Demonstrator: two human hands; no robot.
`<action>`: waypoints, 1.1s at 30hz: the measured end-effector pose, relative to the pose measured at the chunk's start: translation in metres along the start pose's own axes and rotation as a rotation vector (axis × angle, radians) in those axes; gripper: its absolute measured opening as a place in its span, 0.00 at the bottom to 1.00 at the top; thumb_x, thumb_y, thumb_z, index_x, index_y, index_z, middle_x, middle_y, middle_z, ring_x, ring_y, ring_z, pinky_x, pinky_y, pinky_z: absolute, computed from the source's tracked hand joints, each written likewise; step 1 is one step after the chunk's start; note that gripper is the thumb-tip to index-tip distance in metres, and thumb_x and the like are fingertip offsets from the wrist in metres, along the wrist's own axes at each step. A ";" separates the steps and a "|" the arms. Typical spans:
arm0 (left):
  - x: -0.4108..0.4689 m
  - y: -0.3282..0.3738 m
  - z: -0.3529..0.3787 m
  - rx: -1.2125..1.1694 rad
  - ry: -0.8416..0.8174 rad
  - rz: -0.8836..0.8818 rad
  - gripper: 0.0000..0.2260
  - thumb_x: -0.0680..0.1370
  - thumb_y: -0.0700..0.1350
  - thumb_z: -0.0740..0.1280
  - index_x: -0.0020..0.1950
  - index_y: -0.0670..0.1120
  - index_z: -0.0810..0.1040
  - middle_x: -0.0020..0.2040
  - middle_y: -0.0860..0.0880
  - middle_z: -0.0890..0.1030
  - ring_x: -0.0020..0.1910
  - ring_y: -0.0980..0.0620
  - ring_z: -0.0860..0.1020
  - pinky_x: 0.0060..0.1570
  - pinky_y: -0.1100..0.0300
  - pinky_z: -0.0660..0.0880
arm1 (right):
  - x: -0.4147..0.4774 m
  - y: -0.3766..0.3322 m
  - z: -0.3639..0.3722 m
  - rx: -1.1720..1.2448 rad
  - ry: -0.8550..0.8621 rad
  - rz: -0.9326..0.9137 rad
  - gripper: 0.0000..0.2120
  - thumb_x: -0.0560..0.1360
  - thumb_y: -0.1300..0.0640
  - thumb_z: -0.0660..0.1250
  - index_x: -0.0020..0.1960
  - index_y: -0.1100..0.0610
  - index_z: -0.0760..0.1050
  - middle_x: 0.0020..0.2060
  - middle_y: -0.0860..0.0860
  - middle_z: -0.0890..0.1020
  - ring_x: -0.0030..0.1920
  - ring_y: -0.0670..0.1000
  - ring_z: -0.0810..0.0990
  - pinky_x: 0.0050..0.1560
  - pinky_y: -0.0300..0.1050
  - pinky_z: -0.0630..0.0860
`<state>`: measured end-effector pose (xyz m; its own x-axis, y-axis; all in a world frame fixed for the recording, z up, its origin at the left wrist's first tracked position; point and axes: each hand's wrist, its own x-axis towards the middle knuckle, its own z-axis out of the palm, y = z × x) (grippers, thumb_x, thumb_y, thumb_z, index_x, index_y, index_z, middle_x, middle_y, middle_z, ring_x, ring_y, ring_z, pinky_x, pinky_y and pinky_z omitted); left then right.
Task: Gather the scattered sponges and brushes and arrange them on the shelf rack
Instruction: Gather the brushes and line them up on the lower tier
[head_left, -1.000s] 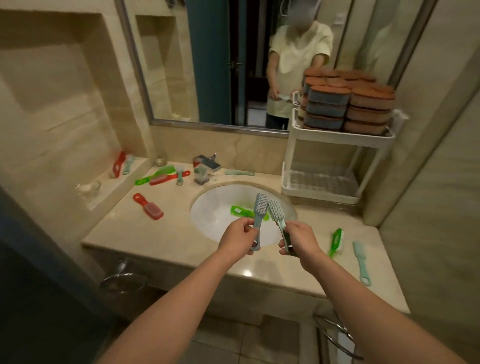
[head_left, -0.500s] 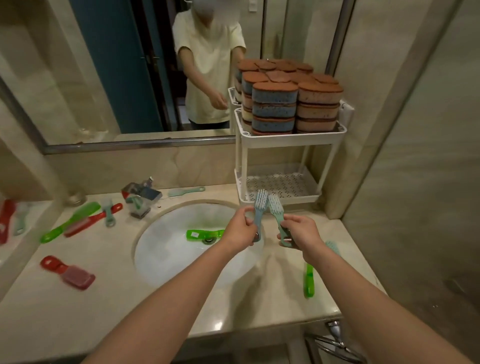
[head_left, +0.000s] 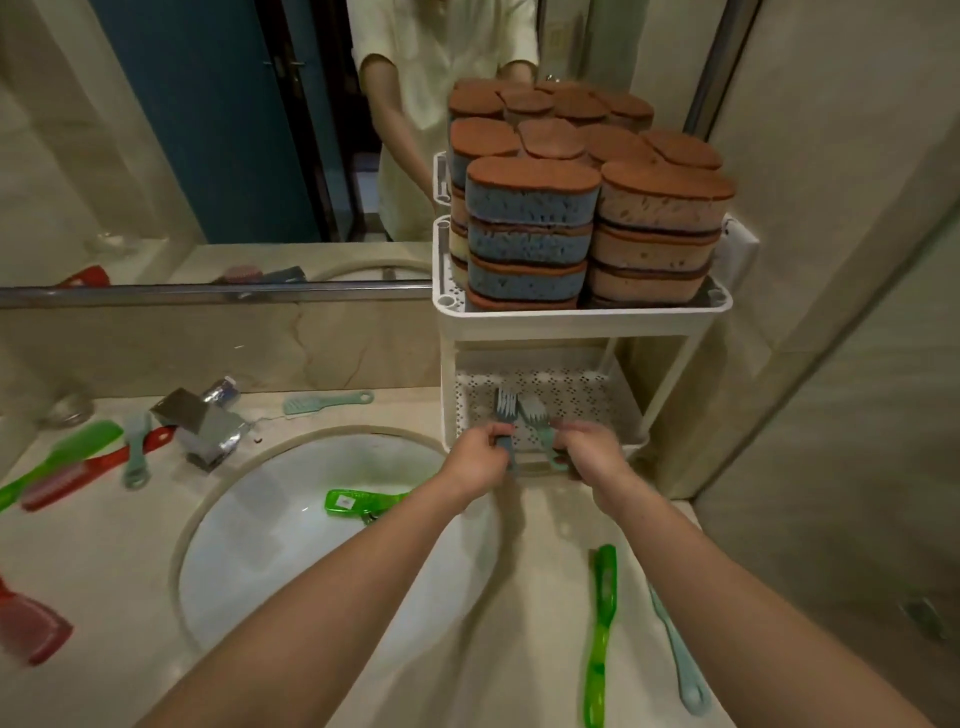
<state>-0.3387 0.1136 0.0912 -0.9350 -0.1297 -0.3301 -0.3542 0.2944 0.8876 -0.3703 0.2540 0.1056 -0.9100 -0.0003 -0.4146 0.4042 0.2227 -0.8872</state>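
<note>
1. Grey-blue brush (head_left: 505, 413): the left hand (head_left: 475, 460) grips its handle with curled fingers. The bristle head points away from the person, over the front of the rack's lower tier.
2. Pale teal brush (head_left: 535, 415): the right hand (head_left: 589, 452) holds its handle in closed fingers. The head leans toward the grey-blue head and sits just beside it; contact between the two cannot be told.
3. White shelf rack (head_left: 571, 325) stands directly beyond both hands. Its perforated lower tier (head_left: 576, 389) lies under the two brush heads. Whether the brushes rest on it cannot be told.
4. Sponges sit on the upper tier, above the hands: a blue stack (head_left: 527, 234) over the left hand and a pinkish stack (head_left: 660, 223) over the right, all with brown tops. More stacks stand behind them.
5. Loose brushes:
   - Green basin brush (head_left: 358, 501) lies in the sink (head_left: 249, 561), just left of the left wrist.
   - Green counter brush (head_left: 602, 613) and mint counter brush (head_left: 675, 660) lie either side of the right forearm.
   - Mint wall-side brush (head_left: 327, 402) lies left of and beyond the left hand.
   - Red brush (head_left: 88, 473) lies far left, past the faucet (head_left: 200, 421).
</note>
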 end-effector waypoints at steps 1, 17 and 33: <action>0.011 0.001 0.002 0.016 0.003 -0.005 0.21 0.77 0.30 0.57 0.68 0.42 0.73 0.65 0.43 0.75 0.60 0.42 0.76 0.47 0.59 0.73 | 0.013 -0.001 0.000 -0.017 -0.019 0.000 0.15 0.76 0.66 0.61 0.55 0.52 0.79 0.36 0.48 0.79 0.35 0.46 0.75 0.29 0.35 0.70; 0.101 -0.006 0.024 0.416 0.069 -0.145 0.13 0.80 0.41 0.58 0.61 0.39 0.77 0.57 0.40 0.79 0.53 0.42 0.77 0.48 0.55 0.74 | 0.127 0.007 0.017 -0.390 -0.201 -0.104 0.14 0.73 0.67 0.64 0.54 0.56 0.82 0.47 0.54 0.82 0.46 0.53 0.80 0.48 0.42 0.76; 0.093 -0.020 0.026 0.975 -0.045 0.021 0.25 0.83 0.54 0.49 0.78 0.44 0.56 0.79 0.45 0.55 0.77 0.47 0.53 0.73 0.51 0.60 | 0.142 0.006 0.029 -0.192 -0.318 -0.055 0.12 0.76 0.64 0.60 0.42 0.54 0.79 0.37 0.51 0.80 0.38 0.49 0.76 0.39 0.40 0.73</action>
<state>-0.4190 0.1201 0.0340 -0.9338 -0.0854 -0.3473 -0.1782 0.9531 0.2447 -0.4945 0.2265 0.0359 -0.8436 -0.3133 -0.4361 0.3032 0.3923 -0.8684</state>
